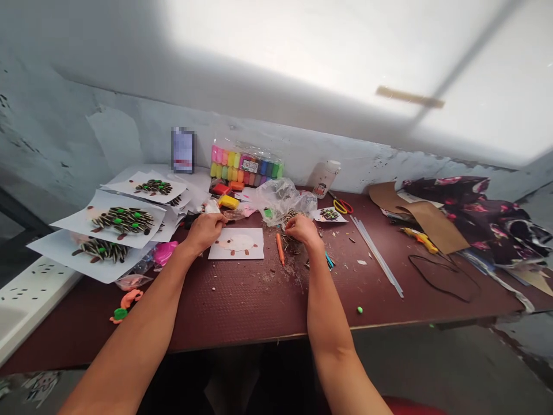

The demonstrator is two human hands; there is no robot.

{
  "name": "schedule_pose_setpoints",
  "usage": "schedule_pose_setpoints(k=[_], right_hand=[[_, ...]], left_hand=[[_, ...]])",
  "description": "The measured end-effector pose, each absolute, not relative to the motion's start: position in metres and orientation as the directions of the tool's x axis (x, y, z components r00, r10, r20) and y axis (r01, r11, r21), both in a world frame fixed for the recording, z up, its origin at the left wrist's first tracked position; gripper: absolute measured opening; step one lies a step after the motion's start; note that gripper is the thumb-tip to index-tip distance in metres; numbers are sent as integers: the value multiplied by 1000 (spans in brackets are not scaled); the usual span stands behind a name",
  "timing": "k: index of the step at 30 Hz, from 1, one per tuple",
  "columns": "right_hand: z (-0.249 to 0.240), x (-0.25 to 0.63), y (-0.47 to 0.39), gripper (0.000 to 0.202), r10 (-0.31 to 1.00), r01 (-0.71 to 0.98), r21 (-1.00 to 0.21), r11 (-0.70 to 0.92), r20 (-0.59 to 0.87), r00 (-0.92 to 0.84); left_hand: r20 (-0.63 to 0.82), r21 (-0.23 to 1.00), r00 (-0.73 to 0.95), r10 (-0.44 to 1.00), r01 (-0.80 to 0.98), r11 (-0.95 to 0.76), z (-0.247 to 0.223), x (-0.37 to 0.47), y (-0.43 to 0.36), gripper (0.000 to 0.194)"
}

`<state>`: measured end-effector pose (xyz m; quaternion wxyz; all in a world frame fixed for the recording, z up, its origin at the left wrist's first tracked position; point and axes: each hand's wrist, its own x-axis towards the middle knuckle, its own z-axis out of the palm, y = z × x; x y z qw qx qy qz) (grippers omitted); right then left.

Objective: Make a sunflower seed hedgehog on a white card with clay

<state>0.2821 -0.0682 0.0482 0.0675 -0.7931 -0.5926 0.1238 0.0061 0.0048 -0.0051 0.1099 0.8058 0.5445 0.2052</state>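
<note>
A white card point(257, 251) lies on the table before me, bearing a cream hedgehog-shaped body point(241, 242) with brown feet and a dark nose. At its upper left corner is my left hand point(208, 229), fingers curled together; whatever they hold is too small to make out. My right hand point(303, 229) is closed in a pinch over a pile of striped seeds point(292, 244), which look like sunflower seeds. What sits between its fingertips is hidden. An orange marker-like stick point(280, 249) lies between the card and the pile.
Finished seed hedgehogs on paper point(123, 222) are stacked at left; a smaller one point(330, 214) lies behind my right hand. At the back are coloured clay packs point(246, 167), a plastic bag point(279, 199) and a bottle point(326, 178). Rightward lie scissors point(341, 205), glue sticks point(378, 256) and a glue gun point(420, 239).
</note>
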Motion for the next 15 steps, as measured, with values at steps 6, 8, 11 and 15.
schedule_pose_setpoints(k=[6,8,11,15], right_hand=[[53,273,-69,22,977,925,-319,-206,-15,212],[55,272,-70,22,977,930,-315,-189,35,210],[56,271,-70,20,985,948,-270,-171,-23,171],[53,267,-68,21,966,966,-119,-229,-149,211]], left_hand=[[196,400,328,924,834,-380,-4,6,4,34],[186,404,336,923,830,-384,-3,5,4,35],[160,398,373,914,823,-405,-4,4,5,34],[150,367,427,892,813,-451,-8,4,7,34]])
